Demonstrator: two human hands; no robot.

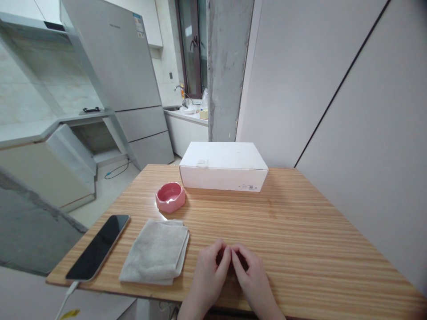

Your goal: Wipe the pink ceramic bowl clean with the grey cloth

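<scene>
Near the table's front edge, my left hand [211, 269] and my right hand [249, 272] rest with their fingertips meeting. Each has its fingers curled in and the thumb pressed toward the index finger, leaving a small dark gap. No object shows in either. Left of my left hand lies a folded grey cloth [155, 251], apart from it. A black-screened phone [100, 247] lies farther left, with a white charging cable [67, 294] plugged into its lower end. Beyond the cloth stands a pink faceted bowl [170, 203]; its visible inside holds nothing.
A closed white box [222, 178] sits at the back of the wood-grain table [300, 231]. A white wall [376, 133] borders the table's right side. Behind are a grey fridge [113, 58], a concrete column [227, 75] and a sink counter with a faucet [182, 94].
</scene>
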